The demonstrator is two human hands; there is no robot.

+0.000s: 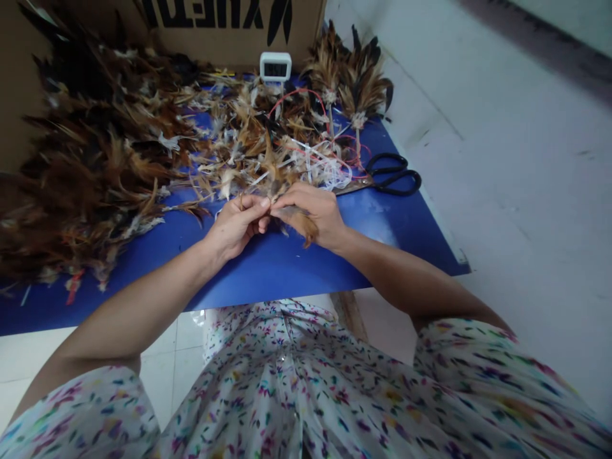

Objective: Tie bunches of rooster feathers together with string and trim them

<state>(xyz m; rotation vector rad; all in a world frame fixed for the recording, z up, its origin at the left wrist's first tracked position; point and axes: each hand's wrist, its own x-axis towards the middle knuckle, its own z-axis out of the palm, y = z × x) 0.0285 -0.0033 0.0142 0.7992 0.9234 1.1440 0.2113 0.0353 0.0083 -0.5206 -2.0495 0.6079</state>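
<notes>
Just above the front part of the blue tabletop (268, 268), my two hands meet fingertip to fingertip. My left hand (235, 224) pinches the base of some brown feathers (274, 167) that point away from me. Curled around a tan feather (302, 224), my right hand (315, 210) has its thumb and forefinger at that same base. The feather's tip hangs out below the right palm. Exactly where the quills join is hidden by the fingers. Loose feathers (229, 159) lie right behind the hands, with a tangle of white plastic strips (322, 167) beside them.
Black-handled scissors (394, 175) lie to the right. Two feather bunches on sticks (358, 95) rest at the back right, near red string (306, 91). A white digital clock (276, 66) stands before a cardboard box (229, 48). A large brown feather heap (86, 166) covers the left side.
</notes>
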